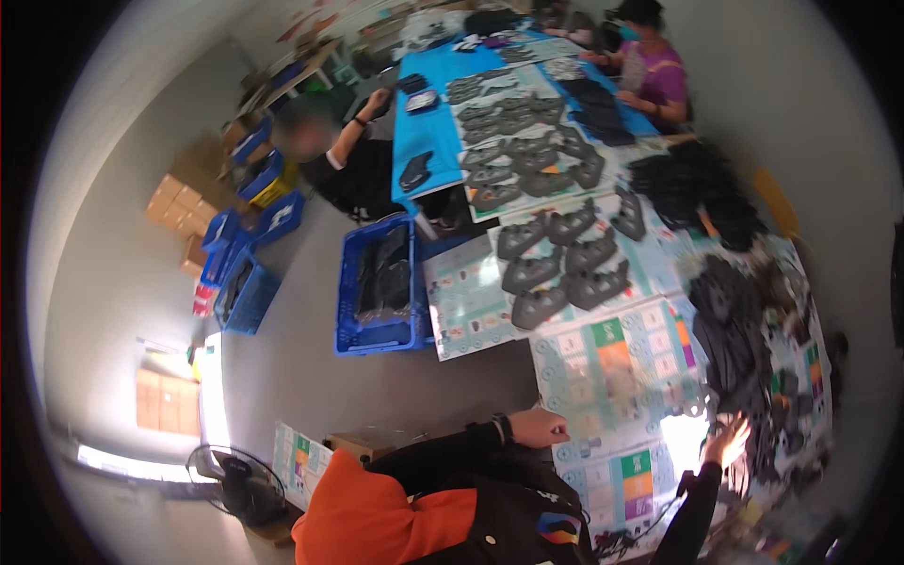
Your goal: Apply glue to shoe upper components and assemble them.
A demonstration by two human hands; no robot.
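Dark grey cloth pile [727,320]: crumpled, soft-looking, heaped lengthwise along the right side of the sheet-covered surface [589,424], beside rows of grey shaped pieces [533,271]. Right grip [727,443] at the pile's lower end, fingers extended; left grip [540,428] curled by the surface's near edge. Cannot tell whether grasping or released, in either case. Lower cloth partly covered by the right grip, glare alongside. Small clutter at far right blurred, apparently mixed scraps.

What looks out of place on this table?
The dark cloth by the right hand: it lies in a rumpled heap, while the grey pieces farther off sit in loose rows.
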